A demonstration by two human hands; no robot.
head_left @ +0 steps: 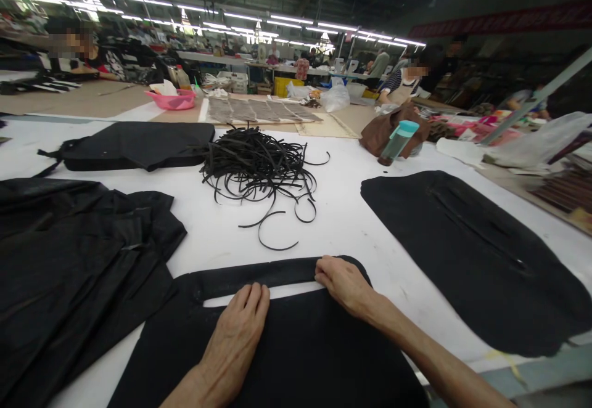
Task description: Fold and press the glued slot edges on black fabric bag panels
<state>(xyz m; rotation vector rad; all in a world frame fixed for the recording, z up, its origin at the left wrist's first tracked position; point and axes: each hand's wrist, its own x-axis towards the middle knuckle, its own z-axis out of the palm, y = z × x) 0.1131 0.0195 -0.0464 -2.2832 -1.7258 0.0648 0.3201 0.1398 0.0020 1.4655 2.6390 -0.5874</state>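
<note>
A black fabric panel [296,352] with a long slot near its far edge lies on the white table in front of me. My left hand [238,334] rests on the panel, its fingers stretched out flat and lying over the near edge of the slot. At the slot's right end, my right hand [345,281] has its fingers curled against the black edge strip, and whether it grips the fabric there is hard to tell. White table surface shows through the slot between the two hands.
Beyond the panel lies a pile of black strips [259,161]. Black fabric [69,254] covers the left, with a stack of black pieces [139,143] behind. Another slotted panel [481,260] lies right, near a teal-lidded bottle [398,143]. A pink basket [173,100] and people are farther back.
</note>
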